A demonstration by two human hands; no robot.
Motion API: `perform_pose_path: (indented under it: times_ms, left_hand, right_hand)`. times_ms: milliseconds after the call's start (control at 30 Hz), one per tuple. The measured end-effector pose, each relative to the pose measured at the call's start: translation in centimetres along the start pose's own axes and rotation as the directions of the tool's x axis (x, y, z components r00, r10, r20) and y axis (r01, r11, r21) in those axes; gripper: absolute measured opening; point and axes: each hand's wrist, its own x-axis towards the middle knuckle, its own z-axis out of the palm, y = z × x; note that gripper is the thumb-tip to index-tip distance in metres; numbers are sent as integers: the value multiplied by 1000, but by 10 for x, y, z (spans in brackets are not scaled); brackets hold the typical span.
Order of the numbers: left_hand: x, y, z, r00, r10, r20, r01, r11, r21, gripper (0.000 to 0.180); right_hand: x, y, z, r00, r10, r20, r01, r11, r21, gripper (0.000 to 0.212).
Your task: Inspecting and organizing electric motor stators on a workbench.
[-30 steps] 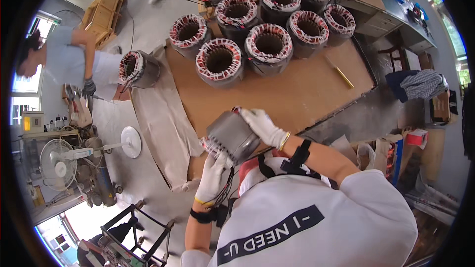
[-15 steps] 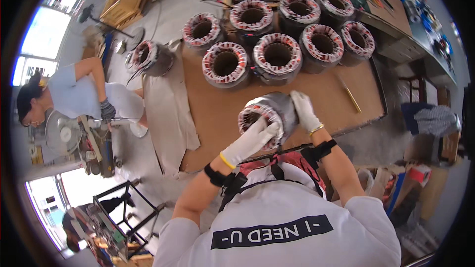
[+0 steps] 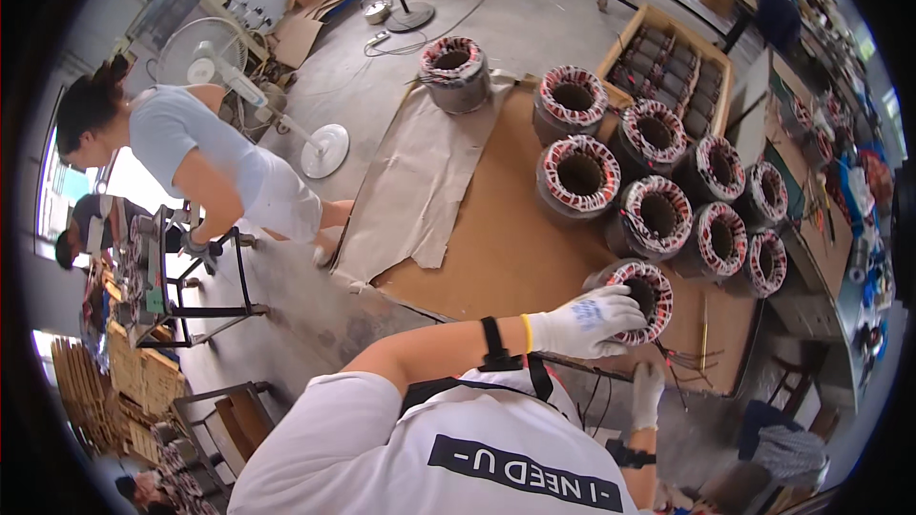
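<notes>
Grasping stator (image 3: 660,284) with left hand (image 3: 584,320), covering part of wound face; can't see far end. Can't make out grip of right hand (image 3: 648,394). Held over brown board (image 3: 515,229), facing up and rightward, with long axis tilted.

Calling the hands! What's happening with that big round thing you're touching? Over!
Left hand on coil-ringed cylinder. Right hand close by, grip unclear. Dark wires beside right hand; more cylinders stand just beyond. Over.
</notes>
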Motion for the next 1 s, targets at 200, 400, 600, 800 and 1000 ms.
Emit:
perform_pose_path:
  times_ms: [200, 400, 600, 800, 1000]
  left_hand:
    - [-95, -60, -154, 919, -352, -175, 393, 823, 410, 22]
    - [-264, -193, -260, 676, -514, -527, 662, 112, 741, 60]
    - [-296, -222, -298, -63, -900, -431, 995, -87, 37, 84]
    - [-283, -210, -294, -61, -860, -507, 995, -95, 42, 71]
    - [-289, -223, -289, -80, -833, -548, 992, -118, 34, 68]
  right_hand:
    - [-35, -110, 6, 867, -413, 279, 480, 842, -245, 18]
    - [-33, -320, 55, 858, -369, 358, 260, 912, 316, 16]
    - [83, -456, 142, 879, -374, 295, 81, 727, 682, 26]
    - [270, -531, 227, 920, -317, 230, 203, 888, 413, 69]
    - [378, -571, 311, 805, -506, 310, 574, 796, -191, 58]
